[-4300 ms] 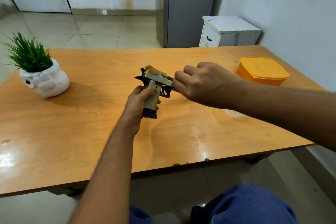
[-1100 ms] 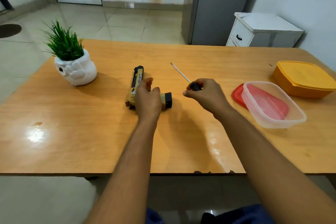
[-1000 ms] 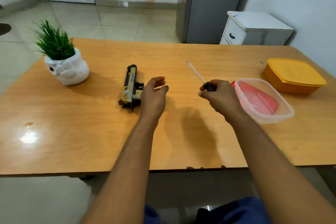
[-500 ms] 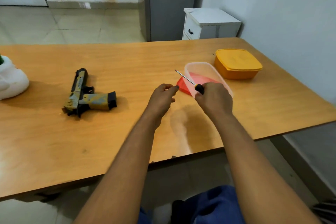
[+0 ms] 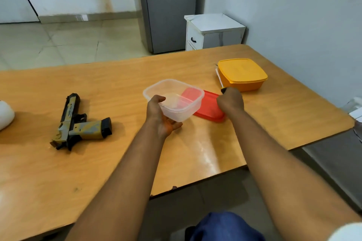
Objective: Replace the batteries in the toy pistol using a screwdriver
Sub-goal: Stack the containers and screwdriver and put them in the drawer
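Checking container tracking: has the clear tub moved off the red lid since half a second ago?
Yes. The clear tub, gripped by the left hand, has shifted leftward and now only partly overlaps the red lid.

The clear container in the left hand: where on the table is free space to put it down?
Bare wood lies between the toy pistol and the left hand, and along the near edge of the table. It is crowded by the red lid, right hand and orange box.

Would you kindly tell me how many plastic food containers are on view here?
2: the clear container held by the left hand, and the lidded orange container near the table's far right.
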